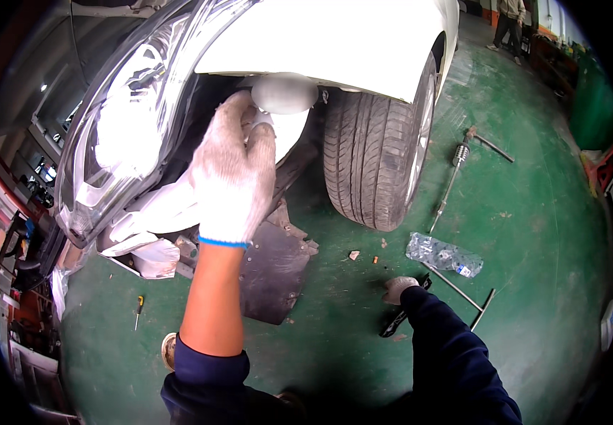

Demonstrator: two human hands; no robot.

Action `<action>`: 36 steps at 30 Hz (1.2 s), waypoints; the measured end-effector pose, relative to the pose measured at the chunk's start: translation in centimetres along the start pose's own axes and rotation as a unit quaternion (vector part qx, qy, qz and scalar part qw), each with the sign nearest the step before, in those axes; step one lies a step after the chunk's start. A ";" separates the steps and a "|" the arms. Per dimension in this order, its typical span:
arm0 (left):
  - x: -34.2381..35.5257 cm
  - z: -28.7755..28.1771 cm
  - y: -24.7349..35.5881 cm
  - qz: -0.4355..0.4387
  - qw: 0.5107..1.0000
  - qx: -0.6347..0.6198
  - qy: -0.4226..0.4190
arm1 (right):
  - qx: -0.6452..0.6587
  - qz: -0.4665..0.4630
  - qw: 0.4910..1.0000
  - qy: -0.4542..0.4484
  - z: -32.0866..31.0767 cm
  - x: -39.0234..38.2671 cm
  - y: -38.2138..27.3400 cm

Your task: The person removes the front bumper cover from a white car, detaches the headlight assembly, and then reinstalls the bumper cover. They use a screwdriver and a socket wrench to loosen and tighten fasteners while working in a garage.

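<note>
The long black tool (393, 324) at the gloved right hand (398, 289), low over the green floor (526, 241) near the clear plastic bottle (439, 253), looks stiff and fairly light, probably best taken around its middle — whether the fingers close on it I cannot tell. Farther up, below the fender (335, 42), the gloved left hand (234, 166) has thumb and fingers bent, narrowly apart, by a white panel (294, 131) — likely thin, best held by its edge — any pinch being hidden.
</note>
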State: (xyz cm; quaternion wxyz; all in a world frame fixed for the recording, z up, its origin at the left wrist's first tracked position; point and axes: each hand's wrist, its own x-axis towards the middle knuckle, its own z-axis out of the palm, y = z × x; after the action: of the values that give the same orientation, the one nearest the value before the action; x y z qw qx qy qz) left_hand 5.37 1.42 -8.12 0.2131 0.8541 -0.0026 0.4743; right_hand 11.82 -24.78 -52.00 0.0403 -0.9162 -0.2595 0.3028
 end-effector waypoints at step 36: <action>2.9 0.1 0.5 -0.117 0.940 -0.293 -0.130 | 0.007 0.000 1.000 0.018 1.1 1.9 0.7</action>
State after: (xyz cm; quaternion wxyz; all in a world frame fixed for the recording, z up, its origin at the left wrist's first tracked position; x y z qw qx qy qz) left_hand 6.95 1.48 -5.59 0.5061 0.8021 -0.0689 0.3094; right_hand 12.83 -24.48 -54.07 0.0516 -0.9212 -0.2562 0.2882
